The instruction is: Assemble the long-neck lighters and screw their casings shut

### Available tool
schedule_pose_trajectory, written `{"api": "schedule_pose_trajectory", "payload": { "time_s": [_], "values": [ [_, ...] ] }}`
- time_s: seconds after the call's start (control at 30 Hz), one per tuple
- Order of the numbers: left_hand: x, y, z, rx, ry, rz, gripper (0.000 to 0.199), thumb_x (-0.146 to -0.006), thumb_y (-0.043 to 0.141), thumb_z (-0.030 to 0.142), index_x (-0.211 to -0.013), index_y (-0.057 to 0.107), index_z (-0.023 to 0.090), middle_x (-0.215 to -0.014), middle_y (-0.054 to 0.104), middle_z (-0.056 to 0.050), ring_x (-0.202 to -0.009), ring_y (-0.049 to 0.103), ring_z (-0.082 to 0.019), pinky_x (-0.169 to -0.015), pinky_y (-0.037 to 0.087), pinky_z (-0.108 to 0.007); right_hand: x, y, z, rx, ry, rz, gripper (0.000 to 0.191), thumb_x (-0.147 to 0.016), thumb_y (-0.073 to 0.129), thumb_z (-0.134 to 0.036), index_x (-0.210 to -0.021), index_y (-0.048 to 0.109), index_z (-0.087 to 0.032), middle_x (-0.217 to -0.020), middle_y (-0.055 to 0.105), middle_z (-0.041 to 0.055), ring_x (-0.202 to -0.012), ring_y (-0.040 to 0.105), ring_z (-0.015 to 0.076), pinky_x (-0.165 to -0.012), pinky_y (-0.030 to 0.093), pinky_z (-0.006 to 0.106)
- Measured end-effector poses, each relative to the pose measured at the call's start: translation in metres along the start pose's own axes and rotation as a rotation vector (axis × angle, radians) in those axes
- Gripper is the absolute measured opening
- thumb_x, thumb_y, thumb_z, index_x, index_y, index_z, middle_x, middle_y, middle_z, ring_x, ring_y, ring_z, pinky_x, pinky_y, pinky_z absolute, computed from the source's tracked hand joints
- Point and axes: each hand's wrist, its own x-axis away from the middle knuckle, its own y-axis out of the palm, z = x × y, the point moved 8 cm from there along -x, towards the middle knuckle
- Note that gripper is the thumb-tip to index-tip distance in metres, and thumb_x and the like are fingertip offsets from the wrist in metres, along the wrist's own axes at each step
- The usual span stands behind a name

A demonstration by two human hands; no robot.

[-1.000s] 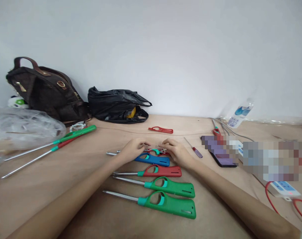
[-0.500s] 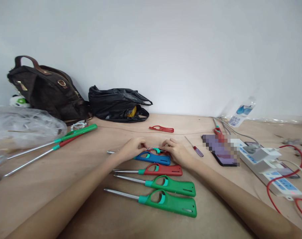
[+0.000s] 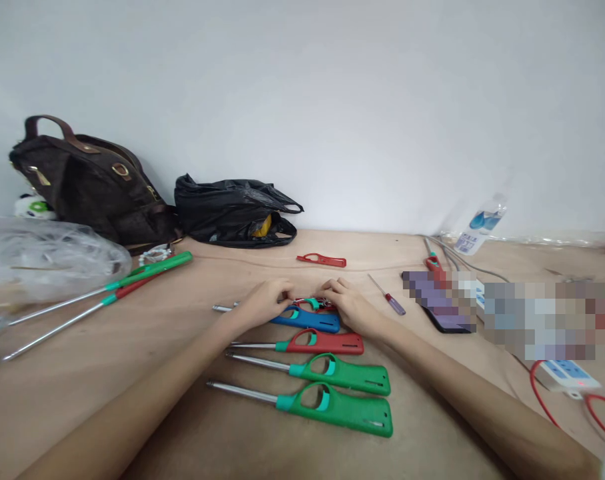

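An opened red gas lighter (image 3: 311, 304) with a teal trigger lies between my hands, its inner parts showing. My left hand (image 3: 268, 299) has its fingers closed at the front end of this lighter, by the metal tube. At the handle end, my right hand (image 3: 351, 305) bends its fingers down onto the inner parts; what the fingertips pinch is too small to make out. Just nearer lies a blue lighter (image 3: 312, 319), then a red lighter (image 3: 327, 343) and two green ones, the nearest a green lighter (image 3: 355, 408). Beyond my hands rests a loose red half-shell (image 3: 327, 261).
A screwdriver (image 3: 395, 305) lies right of my hands, near a phone (image 3: 455, 328) and a power strip (image 3: 570, 377) with cables. More lighters (image 3: 155, 269) lie at left beside a clear plastic bag (image 3: 57, 257). A backpack (image 3: 92, 187), black bag (image 3: 227, 213) and bottle (image 3: 482, 227) stand behind.
My left hand stays at the lighter's front end while my right fingers shift slightly over its handle end. The whole view slides a little to the left.
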Motion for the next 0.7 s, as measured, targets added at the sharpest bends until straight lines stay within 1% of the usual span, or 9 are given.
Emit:
{"api": "schedule_pose_trajectory", "payload": {
  "time_s": [0.17,0.27,0.43,0.57,0.7],
  "values": [
    [0.0,-0.001,0.001,-0.016,0.004,0.004,0.01,-0.072,0.05,0.01,-0.065,0.055,0.015,-0.066,0.059,0.0,-0.063,0.052,-0.014,-0.058,0.036,-0.021,0.001,0.0,-0.005,0.066,-0.022,-0.005,0.042,-0.086,0.043,-0.001,-0.119,0.061,-0.02,-0.107,0.058,0.0108,-0.102,0.049,0.0212,-0.087,0.046,0.039],
    [0.0,-0.002,0.003,-0.018,0.01,0.009,0.01,-0.072,0.051,0.01,-0.065,0.056,0.015,-0.066,0.059,0.0,-0.064,0.052,-0.014,-0.059,0.037,-0.021,0.002,0.002,-0.006,0.116,-0.051,-0.003,0.04,-0.086,0.044,-0.001,-0.116,0.063,-0.02,-0.107,0.058,0.0108,-0.103,0.049,0.0215,-0.088,0.046,0.04],
    [0.0,-0.002,0.003,-0.02,0.001,0.009,0.011,-0.073,0.052,0.009,-0.066,0.056,0.015,-0.067,0.06,0.0,-0.064,0.053,-0.014,-0.059,0.037,-0.021,0.002,0.002,-0.004,0.132,-0.04,-0.002,0.036,-0.086,0.045,-0.001,-0.111,0.065,-0.017,-0.106,0.059,0.0105,-0.102,0.05,0.0207,-0.088,0.047,0.037],
    [-0.001,0.0,0.001,-0.013,0.006,0.007,0.011,-0.074,0.051,0.008,-0.067,0.057,0.015,-0.069,0.061,0.0,-0.067,0.053,-0.014,-0.062,0.038,-0.022,0.003,-0.001,-0.009,0.151,-0.05,-0.017,0.03,-0.087,0.045,-0.003,-0.107,0.065,-0.013,-0.105,0.06,0.0118,-0.101,0.05,0.0211,-0.088,0.047,0.037],
    [-0.001,0.001,-0.001,-0.007,0.021,0.007,0.011,-0.074,0.051,0.008,-0.068,0.057,0.015,-0.07,0.061,0.0,-0.067,0.053,-0.014,-0.063,0.039,-0.022,0.002,-0.003,-0.014,0.212,-0.053,-0.044,0.029,-0.087,0.046,-0.004,-0.107,0.065,-0.014,-0.107,0.06,0.0111,-0.101,0.05,0.0215,-0.088,0.046,0.037]
  ]
}}
